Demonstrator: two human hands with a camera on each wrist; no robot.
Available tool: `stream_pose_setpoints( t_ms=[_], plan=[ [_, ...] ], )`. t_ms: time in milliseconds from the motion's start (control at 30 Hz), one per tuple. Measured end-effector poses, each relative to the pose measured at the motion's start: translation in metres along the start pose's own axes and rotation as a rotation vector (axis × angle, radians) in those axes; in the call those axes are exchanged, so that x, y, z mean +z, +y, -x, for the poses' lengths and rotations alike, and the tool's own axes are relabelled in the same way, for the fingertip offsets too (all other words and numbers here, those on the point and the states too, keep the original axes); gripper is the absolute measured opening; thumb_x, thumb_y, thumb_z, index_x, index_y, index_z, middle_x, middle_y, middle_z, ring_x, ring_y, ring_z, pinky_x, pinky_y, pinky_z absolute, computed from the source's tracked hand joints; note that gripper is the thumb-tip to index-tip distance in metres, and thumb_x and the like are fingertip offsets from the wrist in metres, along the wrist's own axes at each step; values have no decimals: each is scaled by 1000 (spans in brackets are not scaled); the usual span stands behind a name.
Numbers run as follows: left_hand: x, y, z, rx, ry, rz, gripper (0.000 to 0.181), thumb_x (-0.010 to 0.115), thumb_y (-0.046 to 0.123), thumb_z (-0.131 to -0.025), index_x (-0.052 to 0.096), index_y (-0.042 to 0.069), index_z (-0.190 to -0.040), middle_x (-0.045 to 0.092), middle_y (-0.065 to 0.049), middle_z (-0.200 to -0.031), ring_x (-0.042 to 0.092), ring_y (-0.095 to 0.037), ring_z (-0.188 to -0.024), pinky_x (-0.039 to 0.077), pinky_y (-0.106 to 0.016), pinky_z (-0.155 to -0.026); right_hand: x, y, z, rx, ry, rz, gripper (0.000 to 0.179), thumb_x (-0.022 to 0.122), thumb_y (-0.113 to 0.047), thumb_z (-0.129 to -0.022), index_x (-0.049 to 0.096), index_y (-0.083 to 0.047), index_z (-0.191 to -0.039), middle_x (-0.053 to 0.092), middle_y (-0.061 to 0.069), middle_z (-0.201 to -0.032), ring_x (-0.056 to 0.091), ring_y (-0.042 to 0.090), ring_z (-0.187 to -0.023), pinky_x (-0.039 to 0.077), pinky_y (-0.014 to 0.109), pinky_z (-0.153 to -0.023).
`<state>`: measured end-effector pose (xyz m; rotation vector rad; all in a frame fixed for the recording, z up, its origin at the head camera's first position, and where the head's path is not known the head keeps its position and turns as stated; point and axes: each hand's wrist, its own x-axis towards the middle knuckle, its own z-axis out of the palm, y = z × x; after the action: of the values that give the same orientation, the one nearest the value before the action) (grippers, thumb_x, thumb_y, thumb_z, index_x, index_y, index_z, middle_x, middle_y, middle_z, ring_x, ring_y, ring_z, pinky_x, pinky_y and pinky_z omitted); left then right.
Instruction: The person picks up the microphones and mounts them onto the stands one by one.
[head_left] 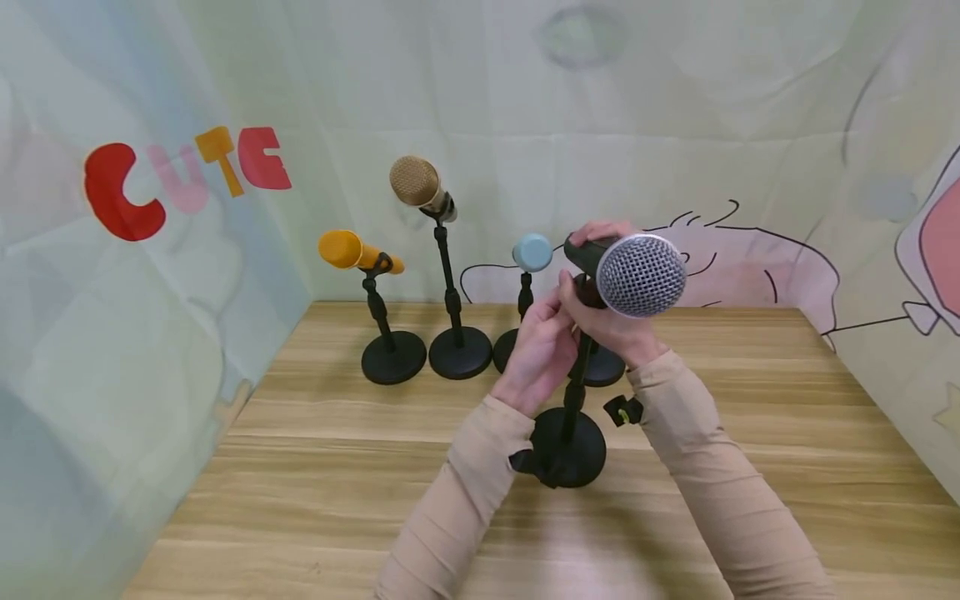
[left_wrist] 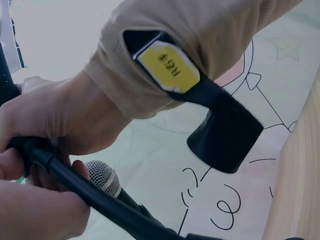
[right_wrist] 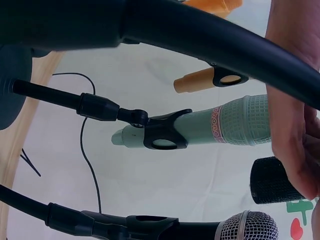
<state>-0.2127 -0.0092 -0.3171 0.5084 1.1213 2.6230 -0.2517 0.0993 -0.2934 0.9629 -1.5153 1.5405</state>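
A microphone with a silver mesh head point(head_left: 641, 275) and dark body sits at the top of a black desk stand point(head_left: 570, 450), its mesh facing the camera. My right hand point(head_left: 618, 333) grips the microphone body, with fingers over its upper side. My left hand point(head_left: 540, 354) pinches the stand's top near the clip, thumb and fingertips close to the right hand. In the left wrist view the stand's pole point(left_wrist: 100, 197) runs diagonally from between the left fingers. The clip is mostly hidden by both hands.
Behind stand more microphones on black stands: orange point(head_left: 345, 250), gold point(head_left: 416, 182) and light blue-green point(head_left: 532, 252). Another silver-headed microphone point(right_wrist: 247, 227) shows in the right wrist view; its base point(head_left: 603, 367) is behind my hands. Printed cloth point(head_left: 487, 100) backs the wooden table point(head_left: 337, 467).
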Motion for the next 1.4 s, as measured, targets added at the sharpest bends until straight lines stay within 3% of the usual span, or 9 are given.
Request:
stream_pose_setpoints(
  t_ms=[167,433,733,933,1100,1300,1400],
  plan=[
    [0,-2,1,6,-6,-15,35,36,4,-107,54,10,-136,61,9,-115,52,-7,-113,33,-26,-104,2,1,-1,-26,20,71,43,67,-2,-72,47,18,-104,63,-19,-109,58,4,-108,43,28,-105],
    [1,-5,0,17,-4,-10,33,35,4,-107,58,25,-118,56,10,-118,49,-8,-117,31,-27,-107,1,1,1,0,9,164,40,65,-3,-75,49,14,-107,57,-23,-110,53,3,-108,37,26,-107],
    [3,-5,0,12,21,5,34,36,4,-107,55,22,-129,55,9,-120,47,-9,-118,31,-28,-107,1,2,-1,-38,0,127,38,64,-2,-74,48,17,-102,58,-24,-108,54,1,-106,40,25,-103],
    [2,-6,-1,26,24,8,33,36,4,-107,55,25,-123,53,9,-124,43,-11,-126,20,-36,-119,2,3,-2,-27,6,104,37,64,-2,-73,49,15,-101,58,-22,-105,54,1,-103,40,26,-102],
    [2,-7,-1,29,26,-7,36,37,4,-106,52,25,-132,51,6,-136,40,-14,-132,16,-40,-123,3,5,-3,-41,1,87,35,64,-2,-72,49,15,-99,59,-22,-104,55,1,-101,41,25,-101],
    [2,-8,-2,41,30,-8,36,37,5,-106,51,26,-132,48,4,-142,37,-16,-138,12,-43,-125,3,6,-5,-108,17,67,27,64,0,-74,51,13,-94,61,-20,-99,58,2,-95,46,24,-94],
    [2,-10,-1,45,41,-13,40,37,5,-107,48,21,-142,47,4,-146,35,-16,-140,11,-42,-126,2,7,-4,-129,16,83,23,64,-2,-74,53,9,-92,63,-16,-94,58,1,-93,47,23,-92]
  ],
)
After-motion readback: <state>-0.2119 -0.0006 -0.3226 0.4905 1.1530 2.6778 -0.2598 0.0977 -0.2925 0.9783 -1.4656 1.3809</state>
